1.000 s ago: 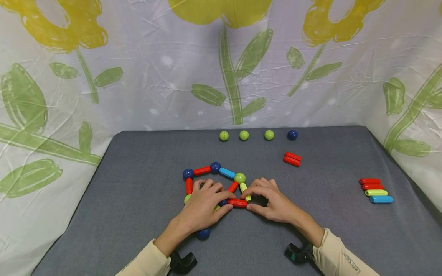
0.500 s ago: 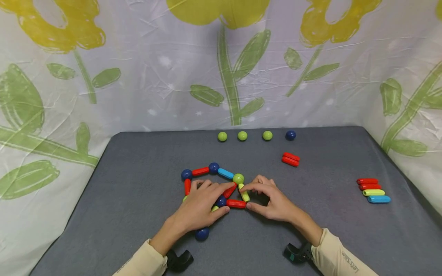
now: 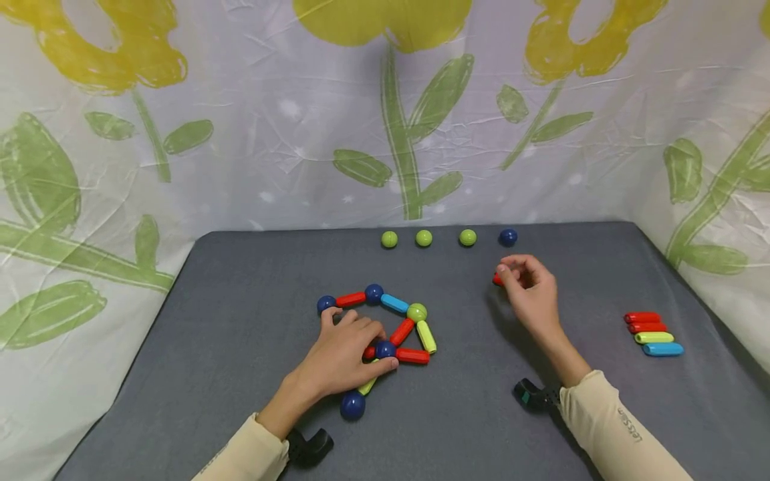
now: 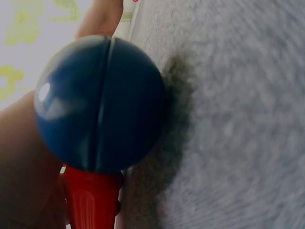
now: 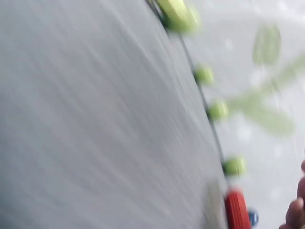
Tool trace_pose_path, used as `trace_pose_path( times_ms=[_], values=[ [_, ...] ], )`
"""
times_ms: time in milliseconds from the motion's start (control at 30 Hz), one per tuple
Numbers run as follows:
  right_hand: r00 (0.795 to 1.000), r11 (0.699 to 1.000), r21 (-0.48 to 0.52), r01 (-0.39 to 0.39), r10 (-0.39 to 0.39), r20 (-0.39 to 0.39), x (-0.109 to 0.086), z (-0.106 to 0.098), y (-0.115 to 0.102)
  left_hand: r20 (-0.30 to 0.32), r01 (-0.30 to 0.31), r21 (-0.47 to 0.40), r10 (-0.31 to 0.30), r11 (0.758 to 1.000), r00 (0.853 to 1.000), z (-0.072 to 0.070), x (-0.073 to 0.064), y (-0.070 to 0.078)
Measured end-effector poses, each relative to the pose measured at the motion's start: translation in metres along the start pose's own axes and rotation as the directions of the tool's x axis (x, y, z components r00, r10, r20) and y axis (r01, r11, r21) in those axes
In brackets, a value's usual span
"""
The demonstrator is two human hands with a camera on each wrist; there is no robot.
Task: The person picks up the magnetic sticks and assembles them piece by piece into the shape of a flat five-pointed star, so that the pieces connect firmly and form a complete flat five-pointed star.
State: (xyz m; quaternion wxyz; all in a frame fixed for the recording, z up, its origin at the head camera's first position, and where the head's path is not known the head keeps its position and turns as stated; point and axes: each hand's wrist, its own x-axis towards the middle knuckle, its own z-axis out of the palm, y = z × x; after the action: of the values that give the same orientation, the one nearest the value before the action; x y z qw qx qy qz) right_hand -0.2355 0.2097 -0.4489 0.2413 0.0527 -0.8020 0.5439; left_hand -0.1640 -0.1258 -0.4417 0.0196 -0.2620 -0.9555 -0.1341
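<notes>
In the head view, my left hand rests over a linked shape of toy construction rods and balls. Its thumb lies against a blue ball, and the other fingers spread over the left part. Red rods, a light blue rod, a yellow rod and a green ball show around it. A front blue ball meets a red rod in the left wrist view. My right hand hovers, fingers bent, at a red rod, mostly hidden; the right wrist view shows fingers apart from it.
Three loose green balls and a loose blue ball line the table's far edge. At the right lie red rods, a yellow rod and a light blue rod. A flowered sheet hangs behind the grey table.
My right hand has left the yellow and red rods and moved right and away to the loose red pair. The left index finger has drawn back from the slanted red rod.
</notes>
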Motion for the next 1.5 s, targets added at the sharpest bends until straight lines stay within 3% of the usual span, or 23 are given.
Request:
trace_pose_path(
  times_ms=[67,133,267,433,567,667,767,1000,1267,1500],
  values=[
    [0.993,0.992,-0.086,-0.097,0.09,-0.079,0.015,-0.007,0.009,-0.002,0.006,-0.006,-0.006,1.0,1.0,-0.001,0.0,-0.002],
    [0.978,0.968,-0.155,-0.196,0.18,-0.109,0.03,-0.014,0.02,-0.004,0.012,-0.012,-0.012,1.0,1.0,-0.001,0.0,-0.005],
    [0.948,0.922,-0.224,-0.316,0.315,-0.039,0.053,-0.024,0.036,-0.001,0.027,-0.016,-0.027,1.0,1.0,-0.002,-0.001,-0.01],
    [0.921,0.928,-0.25,-0.277,0.331,0.207,0.076,-0.03,0.044,-0.002,0.035,-0.018,-0.035,0.999,0.999,-0.003,-0.001,-0.013],
    [0.87,0.935,-0.275,-0.222,0.317,0.377,0.089,-0.03,0.048,0.003,0.028,-0.021,-0.028,0.999,1.0,-0.002,0.001,-0.014],
    [0.842,0.931,-0.302,-0.203,0.324,0.431,0.093,-0.03,0.049,-0.001,0.021,-0.018,-0.021,1.0,1.0,0.0,0.001,-0.014],
    [0.832,0.925,-0.322,-0.203,0.337,0.441,0.093,-0.031,0.05,-0.011,0.018,-0.021,-0.018,1.0,1.0,0.0,0.001,-0.015],
    [0.848,0.92,-0.351,-0.175,0.322,0.422,0.088,-0.031,0.049,-0.032,0.015,-0.029,-0.016,0.999,0.999,0.001,0.0,-0.021],
    [0.941,0.948,-0.314,-0.059,0.157,0.298,0.075,-0.037,0.049,-0.046,0.014,-0.028,-0.016,0.999,0.999,0.002,0.0,-0.021],
    [0.977,0.951,-0.303,0.068,-0.003,0.211,0.064,-0.035,0.031,-0.039,0.026,-0.009,-0.026,1.0,0.999,0.002,0.0,-0.021]
  ],
)
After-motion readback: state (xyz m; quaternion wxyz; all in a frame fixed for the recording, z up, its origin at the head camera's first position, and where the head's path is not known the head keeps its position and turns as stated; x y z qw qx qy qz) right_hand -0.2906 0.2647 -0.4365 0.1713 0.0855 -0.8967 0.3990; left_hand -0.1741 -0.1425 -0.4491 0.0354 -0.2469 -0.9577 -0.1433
